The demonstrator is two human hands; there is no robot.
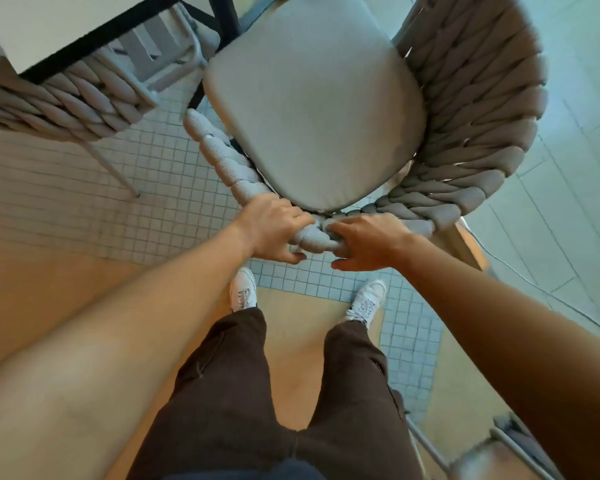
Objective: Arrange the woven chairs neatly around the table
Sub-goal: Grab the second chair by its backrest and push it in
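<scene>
Both hands' grip (314,237) on chair rim (312,237)

The tabletop (52,27) is cut by the top and left edges. The second woven chair (66,98) is half hidden under it. A blurred metal frame (482,455) sits at the bottom edge.

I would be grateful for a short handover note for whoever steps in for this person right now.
Left hand: closed on the braided back rim of the woven chair.
Right hand: gripping the same rim, right beside the left.
The chair, with its grey cushion, stands at an angle off the table corner, not tucked in.
A second woven chair sits partly under the table edge on the left.
Done: that second chair looks placed.
Left: probably turn and push the held chair in towards the table.
</scene>
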